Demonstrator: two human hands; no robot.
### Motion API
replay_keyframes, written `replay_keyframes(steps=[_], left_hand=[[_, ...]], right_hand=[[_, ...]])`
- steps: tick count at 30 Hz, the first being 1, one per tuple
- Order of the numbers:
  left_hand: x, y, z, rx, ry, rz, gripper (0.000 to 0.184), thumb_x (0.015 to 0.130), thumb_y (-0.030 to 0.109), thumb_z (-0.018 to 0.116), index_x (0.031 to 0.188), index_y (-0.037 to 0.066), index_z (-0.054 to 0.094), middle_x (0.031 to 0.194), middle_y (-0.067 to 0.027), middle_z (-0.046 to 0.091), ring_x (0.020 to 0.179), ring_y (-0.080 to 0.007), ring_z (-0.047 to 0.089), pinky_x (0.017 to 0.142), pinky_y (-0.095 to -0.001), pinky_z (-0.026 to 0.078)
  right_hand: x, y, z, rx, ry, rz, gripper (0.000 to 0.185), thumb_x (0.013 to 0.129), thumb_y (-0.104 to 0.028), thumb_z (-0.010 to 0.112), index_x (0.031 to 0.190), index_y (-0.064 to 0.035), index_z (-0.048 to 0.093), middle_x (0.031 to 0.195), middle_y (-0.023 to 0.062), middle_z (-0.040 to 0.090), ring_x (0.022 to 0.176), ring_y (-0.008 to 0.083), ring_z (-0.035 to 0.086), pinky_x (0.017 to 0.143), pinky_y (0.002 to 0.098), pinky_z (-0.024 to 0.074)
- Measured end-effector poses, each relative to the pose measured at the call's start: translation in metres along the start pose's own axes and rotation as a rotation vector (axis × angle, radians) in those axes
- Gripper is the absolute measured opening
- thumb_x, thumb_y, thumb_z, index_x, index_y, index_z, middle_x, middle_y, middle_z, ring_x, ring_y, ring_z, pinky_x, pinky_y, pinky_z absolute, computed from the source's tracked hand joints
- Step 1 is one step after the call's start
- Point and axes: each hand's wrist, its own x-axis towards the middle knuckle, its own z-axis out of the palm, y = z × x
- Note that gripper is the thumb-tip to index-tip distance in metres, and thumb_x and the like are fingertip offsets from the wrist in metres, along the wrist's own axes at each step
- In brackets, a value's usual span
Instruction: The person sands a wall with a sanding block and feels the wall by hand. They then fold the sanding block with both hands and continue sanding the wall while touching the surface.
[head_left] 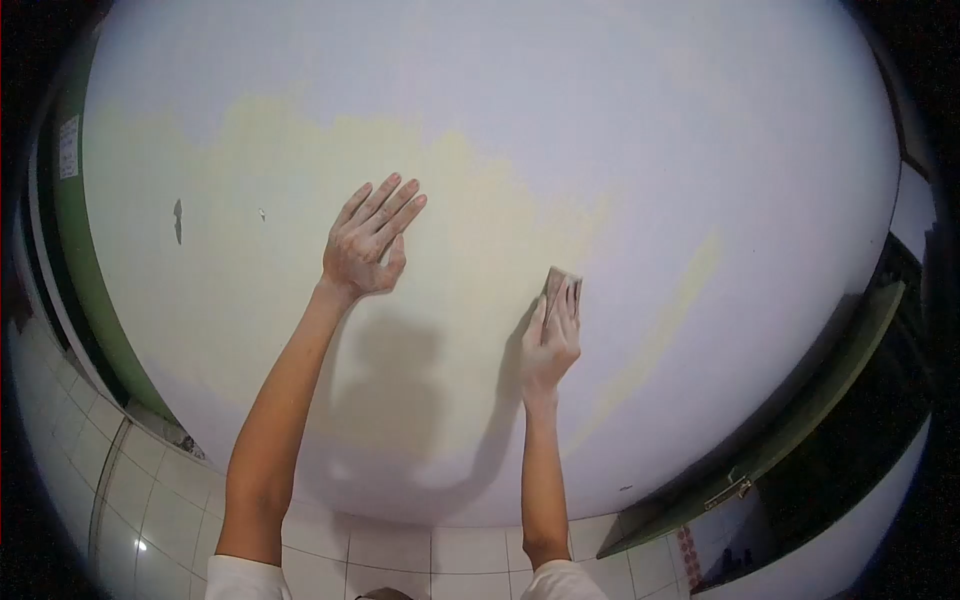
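Against the painted wall (470, 370), my left hand (362, 245) lies flat with its fingers stretched out and a whitish dust on the skin. Lower and to the right, my right hand (550, 345) presses a folded piece of sandpaper (556, 278) to the wall, with the fingers laid over it. Its top and side edges show past my fingertips; the face toward the wall is hidden. Around both hands the wall is a patchy pale yellow over lilac-white. A yellow streak (672, 312) runs diagonally to the right of my right hand.
A dark chipped spot (178, 222) and a smaller one (262, 214) mark the wall at left. A green door frame (75, 220) borders the left side. At right a dark green door (800, 425) with a metal latch (727, 492) stands out. White floor tiles (390, 545) run below.
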Motion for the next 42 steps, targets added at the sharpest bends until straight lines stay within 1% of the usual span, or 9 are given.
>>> replay_keyframes(steps=[6,9,14,17,21,28,32,37,42], left_hand=[[0.001,0.003,-0.002,0.005,0.000,-0.002,0.065,0.079,0.008,0.051,0.143,0.016,0.060,0.152,-0.0026,0.055,0.144,-0.0241,0.047,0.121,-0.0456,0.033],[0.000,0.003,-0.001,0.011,-0.004,-0.005,0.066,0.079,0.007,0.051,0.143,0.016,0.059,0.152,-0.0021,0.055,0.144,-0.0239,0.047,0.122,-0.0454,0.033],[-0.001,0.001,0.000,0.005,0.011,0.002,0.068,0.077,0.006,0.052,0.144,0.017,0.059,0.152,-0.0017,0.055,0.144,-0.0234,0.047,0.122,-0.0451,0.032],[-0.001,0.001,0.001,0.003,0.002,0.003,0.068,0.077,0.006,0.052,0.144,0.017,0.059,0.152,-0.0018,0.055,0.144,-0.0235,0.046,0.122,-0.0452,0.033],[-0.001,0.002,0.001,0.004,0.010,0.001,0.067,0.077,0.007,0.052,0.143,0.017,0.059,0.151,-0.0017,0.056,0.144,-0.0239,0.047,0.121,-0.0455,0.033],[-0.001,0.001,0.001,0.006,0.007,-0.001,0.068,0.077,0.007,0.052,0.143,0.017,0.060,0.151,-0.0017,0.056,0.144,-0.0239,0.048,0.121,-0.0452,0.033],[0.000,0.002,0.001,-0.007,0.013,-0.003,0.068,0.076,0.006,0.051,0.143,0.017,0.060,0.151,-0.0018,0.056,0.143,-0.0238,0.048,0.121,-0.0456,0.034],[0.000,0.002,0.002,-0.011,0.022,0.001,0.069,0.076,0.006,0.051,0.143,0.016,0.060,0.151,-0.0020,0.055,0.143,-0.0241,0.048,0.121,-0.0455,0.033],[-0.001,0.003,0.000,-0.005,0.005,-0.003,0.068,0.076,0.006,0.051,0.143,0.016,0.060,0.152,-0.0025,0.055,0.144,-0.0246,0.047,0.121,-0.0458,0.033]], right_hand=[[0.092,-0.014,-0.002,-0.003,0.093,-0.059,0.035,0.103,-0.007,0.055,0.135,0.0022,0.063,0.142,0.0142,0.061,0.139,0.0344,0.050,0.114,0.0420,0.0434],[0.090,-0.014,-0.008,-0.051,0.062,-0.075,0.035,0.102,-0.007,0.055,0.135,0.0026,0.062,0.140,0.0149,0.062,0.138,0.0344,0.052,0.113,0.0419,0.0438],[0.037,-0.005,-0.007,-0.048,-0.006,-0.036,0.039,0.100,-0.004,0.056,0.138,0.0018,0.060,0.146,0.0132,0.058,0.143,0.0340,0.046,0.117,0.0428,0.0400],[0.045,-0.002,-0.003,-0.062,0.014,-0.057,0.038,0.100,-0.005,0.057,0.138,0.0020,0.060,0.145,0.0134,0.059,0.142,0.0340,0.048,0.117,0.0428,0.0409],[0.084,-0.012,-0.008,-0.076,0.058,-0.045,0.032,0.101,-0.006,0.056,0.131,0.0044,0.065,0.142,0.0155,0.060,0.140,0.0354,0.050,0.115,0.0426,0.0431],[0.038,-0.005,-0.009,-0.076,0.007,-0.036,0.030,0.100,-0.008,0.059,0.124,0.0066,0.068,0.144,0.0141,0.060,0.140,0.0359,0.049,0.117,0.0448,0.0405],[0.055,-0.004,-0.007,-0.081,-0.004,-0.028,0.030,0.099,-0.007,0.059,0.124,0.0065,0.068,0.145,0.0141,0.059,0.141,0.0361,0.048,0.117,0.0447,0.0401],[0.070,-0.009,-0.012,-0.133,-0.015,-0.040,0.034,0.097,-0.005,0.060,0.128,0.0052,0.066,0.144,0.0142,0.060,0.142,0.0358,0.047,0.118,0.0456,0.0402],[0.047,-0.008,-0.011,-0.179,-0.072,-0.035,0.043,0.097,-0.006,0.059,0.140,0.0019,0.058,0.147,0.0127,0.057,0.144,0.0334,0.044,0.119,0.0451,0.0392]])
